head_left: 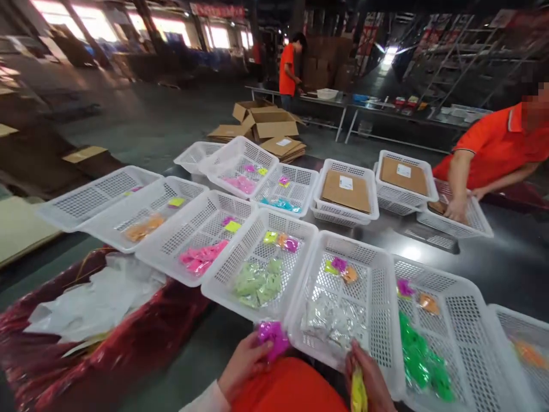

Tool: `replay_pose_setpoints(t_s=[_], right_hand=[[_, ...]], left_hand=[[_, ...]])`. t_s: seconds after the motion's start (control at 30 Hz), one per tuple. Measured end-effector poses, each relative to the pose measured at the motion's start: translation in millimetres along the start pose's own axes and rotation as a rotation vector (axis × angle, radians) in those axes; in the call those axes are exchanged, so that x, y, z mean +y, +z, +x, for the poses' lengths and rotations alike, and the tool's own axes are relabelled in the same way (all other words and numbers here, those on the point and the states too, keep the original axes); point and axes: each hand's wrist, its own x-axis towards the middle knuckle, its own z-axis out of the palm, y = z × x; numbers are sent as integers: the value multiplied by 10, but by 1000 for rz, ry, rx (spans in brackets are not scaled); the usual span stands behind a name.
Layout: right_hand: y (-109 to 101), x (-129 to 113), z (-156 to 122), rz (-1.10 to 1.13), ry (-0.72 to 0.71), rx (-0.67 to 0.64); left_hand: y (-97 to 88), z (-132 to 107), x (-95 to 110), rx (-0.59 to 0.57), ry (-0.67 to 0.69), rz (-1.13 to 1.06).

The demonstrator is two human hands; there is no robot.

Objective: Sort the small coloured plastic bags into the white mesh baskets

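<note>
My left hand (242,363) holds a bright magenta packet (274,337) near the front edge of the table, just below a white basket of pale green packets (259,283). Lower right, my right hand (371,377) grips a yellow packet (358,392) against the front rim of a white basket (377,320) that holds clear silvery packets (328,320). An orange garment fills the bottom middle between both hands.
Several white mesh baskets (141,214) with pink, orange, blue and green packets line the dark table. Two baskets hold brown cardboard parcels (346,191). A co-worker in orange (493,149) reaches into a far-right basket. A red bag of white plastic (86,312) sits at left.
</note>
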Motion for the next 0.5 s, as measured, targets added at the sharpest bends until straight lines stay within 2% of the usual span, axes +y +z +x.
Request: replay_pose_setpoints(t_s=[0.07,0.1,0.17,0.23,0.33,0.5], right_hand=[[-263,-38,-20,-492,-163,122],[-365,-56,-43,-742,-232,123],[-479,-84,-102,-1160,-262,24],[-481,-99,-157,-1432,-241,-119],[-402,-93,-199,-1649,-255,-214],[-377,-84,-198,-1713,-339,-228]], left_hand=[[-40,31,32,120,-15,-83],[-57,54,63,169,-12,-116],[-80,105,129,233,9,-128],[-91,156,174,272,27,-77],[-89,209,189,318,60,4],[-48,217,226,312,119,24]])
